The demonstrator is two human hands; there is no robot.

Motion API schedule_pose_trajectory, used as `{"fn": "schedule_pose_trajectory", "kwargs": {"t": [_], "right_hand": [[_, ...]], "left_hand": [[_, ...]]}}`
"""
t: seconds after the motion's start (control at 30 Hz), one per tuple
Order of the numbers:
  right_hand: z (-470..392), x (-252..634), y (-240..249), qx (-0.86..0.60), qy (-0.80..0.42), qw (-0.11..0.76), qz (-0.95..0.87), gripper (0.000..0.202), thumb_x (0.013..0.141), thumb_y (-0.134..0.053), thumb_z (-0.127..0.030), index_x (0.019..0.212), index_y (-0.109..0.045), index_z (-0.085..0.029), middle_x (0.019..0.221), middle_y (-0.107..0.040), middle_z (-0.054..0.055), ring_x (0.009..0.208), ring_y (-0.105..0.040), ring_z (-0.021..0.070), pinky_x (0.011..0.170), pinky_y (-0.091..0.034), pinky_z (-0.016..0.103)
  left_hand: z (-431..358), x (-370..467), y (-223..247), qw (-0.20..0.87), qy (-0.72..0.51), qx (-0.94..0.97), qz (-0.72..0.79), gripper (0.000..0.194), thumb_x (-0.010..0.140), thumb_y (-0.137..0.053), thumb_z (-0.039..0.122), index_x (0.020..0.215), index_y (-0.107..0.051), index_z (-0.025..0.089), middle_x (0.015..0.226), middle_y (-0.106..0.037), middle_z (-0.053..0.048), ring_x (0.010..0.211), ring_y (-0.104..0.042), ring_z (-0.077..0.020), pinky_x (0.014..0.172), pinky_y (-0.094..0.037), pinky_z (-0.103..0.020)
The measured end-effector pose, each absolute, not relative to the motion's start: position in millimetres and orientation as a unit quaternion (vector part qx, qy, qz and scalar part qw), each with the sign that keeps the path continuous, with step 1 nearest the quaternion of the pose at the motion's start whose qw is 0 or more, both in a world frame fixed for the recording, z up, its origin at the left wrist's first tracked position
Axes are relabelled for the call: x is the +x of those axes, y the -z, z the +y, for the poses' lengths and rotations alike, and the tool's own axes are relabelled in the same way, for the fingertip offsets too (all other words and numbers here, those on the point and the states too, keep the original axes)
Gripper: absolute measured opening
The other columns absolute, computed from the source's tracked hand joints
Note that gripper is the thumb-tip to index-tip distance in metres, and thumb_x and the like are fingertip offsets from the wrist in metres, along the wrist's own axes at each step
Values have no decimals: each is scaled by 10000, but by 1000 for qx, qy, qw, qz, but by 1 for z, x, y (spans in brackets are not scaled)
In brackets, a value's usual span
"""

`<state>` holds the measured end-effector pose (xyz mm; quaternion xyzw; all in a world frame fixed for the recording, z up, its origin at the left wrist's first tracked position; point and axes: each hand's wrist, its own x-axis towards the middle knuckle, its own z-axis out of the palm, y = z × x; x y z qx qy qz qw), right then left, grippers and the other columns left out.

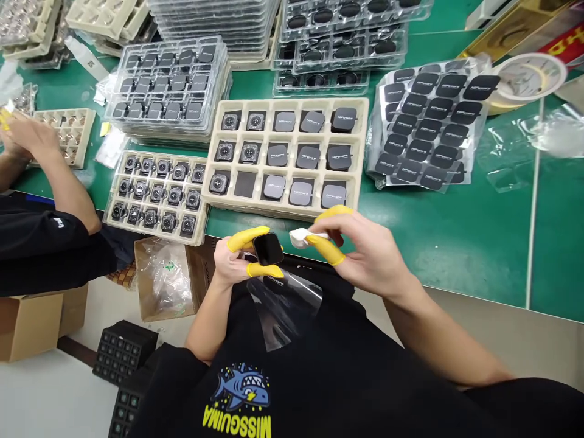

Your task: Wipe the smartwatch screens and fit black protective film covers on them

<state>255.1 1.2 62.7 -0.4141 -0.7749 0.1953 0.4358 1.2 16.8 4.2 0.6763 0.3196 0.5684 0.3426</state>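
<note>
Yellow finger cots cover fingertips on both of my hands. My left hand (239, 258) grips a smartwatch body (268, 249) by its edges, its black glass face showing. A clear plastic film (287, 310) hangs below that hand, against my shirt. My right hand (360, 246) pinches a small white cloth (301, 238), a short way to the right of the watch and apart from it. Beyond both hands lies a beige compartment tray (285, 210). It holds watch bodies back side up at left and pieces with grey or black printed labels (274, 187) at right; one compartment has no watch.
Sheets of black labels (424, 131) lie right of the tray, near tape rolls (529, 76). A second watch tray (155, 198) sits at left. Stacked clear trays (166, 85) stand behind. A co-worker's arm (59, 164) reaches in at far left. Cardboard boxes (168, 280) stand below the table.
</note>
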Motion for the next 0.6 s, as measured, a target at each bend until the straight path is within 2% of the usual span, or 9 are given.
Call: {"fn": "schedule_pose_trajectory", "kwargs": {"t": [0.1,0.2,0.33,0.43,0.53,0.6], "right_hand": [[-4,262,-71,-377,-260,461,-760,113,1062,-740,-166,1102,-697,-263,862,-725,6,673,-635,154,600,-530,281],[-8,256,-75,-339,-259,434,-793,126,1076,-726,-165,1165,-712,-253,954,-771,36,758,-709,159,649,-563,266],[-9,238,-73,-319,-190,406,-835,99,1117,-658,-198,1179,-726,-235,953,-767,57,765,-686,169,656,-545,278],[-5,228,-71,-328,-112,411,-843,127,1102,-632,-165,1157,-731,-224,891,-755,59,723,-633,187,631,-506,311],[0,232,-68,-376,-33,389,-840,140,1071,-642,-122,1130,-733,-210,845,-733,62,725,-640,207,611,-480,334],[1,243,-66,-412,-22,367,-834,103,1071,-667,-143,1116,-726,-214,837,-726,60,723,-660,216,602,-481,345]], "left_hand": [[20,2,-7,354,-567,678,305,884,564,-1058,660,1296,-874,200,729,-862,-21,519,-791,-190,544,-681,-240],[25,5,-11,337,-569,697,277,861,562,-1051,679,1266,-884,211,681,-836,-3,467,-737,-157,492,-633,-214],[28,9,-17,307,-536,740,266,697,671,-993,735,1120,-898,210,596,-774,26,420,-655,-106,460,-565,-181],[26,10,-19,289,-515,760,271,645,694,-965,780,973,-888,203,575,-757,25,417,-651,-106,472,-572,-184],[22,9,-18,296,-537,739,279,636,657,-1013,722,994,-897,195,594,-780,13,421,-684,-127,476,-601,-196],[19,4,-16,306,-552,713,306,690,600,-1049,689,1055,-907,190,602,-790,11,408,-687,-140,447,-599,-208]]}}
